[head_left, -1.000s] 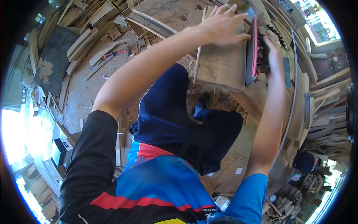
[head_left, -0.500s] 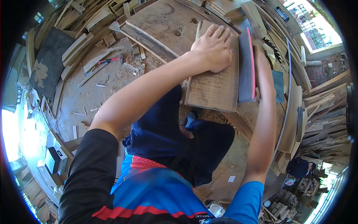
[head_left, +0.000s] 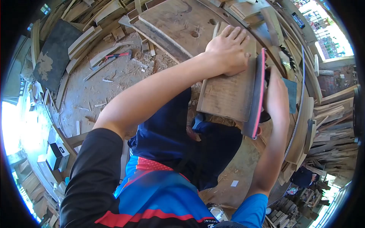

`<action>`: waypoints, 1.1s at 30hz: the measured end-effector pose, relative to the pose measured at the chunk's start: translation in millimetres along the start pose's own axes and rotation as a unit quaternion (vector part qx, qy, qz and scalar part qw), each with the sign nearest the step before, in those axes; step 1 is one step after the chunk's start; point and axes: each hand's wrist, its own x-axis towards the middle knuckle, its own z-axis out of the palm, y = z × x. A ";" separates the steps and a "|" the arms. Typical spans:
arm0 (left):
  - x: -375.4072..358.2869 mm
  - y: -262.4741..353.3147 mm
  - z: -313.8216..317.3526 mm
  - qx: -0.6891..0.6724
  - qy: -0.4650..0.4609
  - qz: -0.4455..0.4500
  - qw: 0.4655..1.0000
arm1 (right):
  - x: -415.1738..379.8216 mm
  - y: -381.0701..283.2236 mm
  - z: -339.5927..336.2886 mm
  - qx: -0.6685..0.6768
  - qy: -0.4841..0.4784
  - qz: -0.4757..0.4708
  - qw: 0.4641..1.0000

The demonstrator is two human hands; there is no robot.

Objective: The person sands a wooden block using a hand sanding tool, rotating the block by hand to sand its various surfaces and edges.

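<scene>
My left hand point(head_left: 227, 51) lies palm down on a flat wooden board point(head_left: 228, 97), its fingers stretched out near the board's far end. The board rests on a larger wooden bench top point(head_left: 167, 17). Along the board's right edge stands a long sanding block point(head_left: 257, 95), tilted on its side, with a dark face and a pink layer. Its near end sticks out past the board's near end. My right hand point(head_left: 276, 91) grips the block from its right side; most of the fingers are hidden behind it.
Wood strips point(head_left: 85, 43) lean at the left, and a red-handled tool point(head_left: 118, 56) lies among shavings on the floor. A toothed dark blade point(head_left: 288, 57) and a teal piece point(head_left: 291, 95) lie right of my right hand. Stacked timber point(head_left: 334, 133) fills the right side.
My right hand has drawn the sanding block along the board's edge toward my body, and the block now looks more tilted. My left hand stays on the board. The whole view has shifted slightly.
</scene>
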 end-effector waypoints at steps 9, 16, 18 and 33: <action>1.5 0.4 -5.8 0.025 -0.023 0.021 0.999 | 112.5 50.3 48.7 0.384 -0.038 0.183 0.904; -1.2 3.2 -4.2 0.013 -0.022 0.014 1.000 | 19.9 10.3 20.1 0.266 -0.049 0.128 0.954; -0.5 2.9 -2.7 0.001 -0.015 0.029 0.999 | 1.7 5.1 14.7 0.215 -0.045 0.110 0.969; -1.9 19.0 -27.6 -0.011 -0.085 -0.048 0.995 | 54.9 -0.3 20.9 0.613 0.014 0.261 0.746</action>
